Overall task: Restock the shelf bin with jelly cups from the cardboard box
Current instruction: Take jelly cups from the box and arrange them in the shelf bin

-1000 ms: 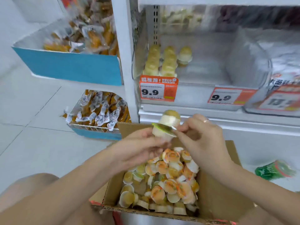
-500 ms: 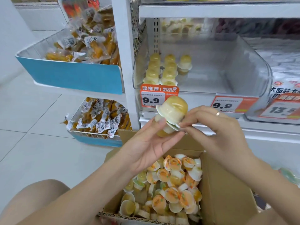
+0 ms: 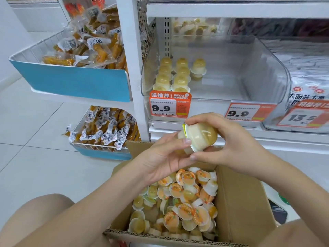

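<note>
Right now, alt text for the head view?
Both hands, left and right, hold stacked jelly cups above an open cardboard box of loose cups. Behind, a clear shelf bin holds a few cups at its left.

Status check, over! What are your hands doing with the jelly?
Left hand and right hand both gripping stacked jelly cups. Above cardboard box. Shelf bin mostly empty, path clear.

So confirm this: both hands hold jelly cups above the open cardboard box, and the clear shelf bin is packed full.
Not full. The head view shows the clear shelf bin holding only a few jelly cups at its left; the rest is bare. Both hands do hold cups above the cardboard box.
</note>
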Demonstrator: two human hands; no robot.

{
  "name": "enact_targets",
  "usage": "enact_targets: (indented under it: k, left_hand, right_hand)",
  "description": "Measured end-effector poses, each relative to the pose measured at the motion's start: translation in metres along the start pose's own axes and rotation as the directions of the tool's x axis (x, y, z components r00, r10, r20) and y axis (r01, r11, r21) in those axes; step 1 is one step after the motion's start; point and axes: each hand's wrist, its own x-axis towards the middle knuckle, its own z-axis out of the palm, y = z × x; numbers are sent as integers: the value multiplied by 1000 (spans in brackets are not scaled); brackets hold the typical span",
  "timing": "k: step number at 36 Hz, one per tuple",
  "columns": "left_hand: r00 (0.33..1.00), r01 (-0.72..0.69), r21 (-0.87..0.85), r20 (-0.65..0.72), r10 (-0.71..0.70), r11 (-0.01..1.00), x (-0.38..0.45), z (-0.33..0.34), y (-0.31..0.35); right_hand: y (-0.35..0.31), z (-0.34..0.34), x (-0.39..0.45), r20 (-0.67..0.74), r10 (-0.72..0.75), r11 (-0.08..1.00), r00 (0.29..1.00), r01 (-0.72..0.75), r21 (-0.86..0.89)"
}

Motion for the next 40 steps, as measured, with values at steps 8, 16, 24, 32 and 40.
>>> enact_targets:
  k: [8,16,24,32,40]
  left_hand:
    - [998,65,92,-32,-62,994,3,-5,-2]
    - [982,184,46,-63,-181,982,2,-9,5]
    - [971,236,89,-50,-232,968,5,-11,10]
    - [932,145,796,-309,188,588,21,-1,41]
    - [837,220,966,-114,536,-138,38,-35,57]
  right_hand:
    - [3,-3,0,96,63,997,993,-59,-43]
    - [4,-2,0,84,67,998,994,-68,6]
    - [1,-1,2,45,90,995,995,-88,-50]
    - [-4,-52,40,-414,178,978,893,-208,-29]
    - [60,-91,148,-281,399,744,873,-487,-457]
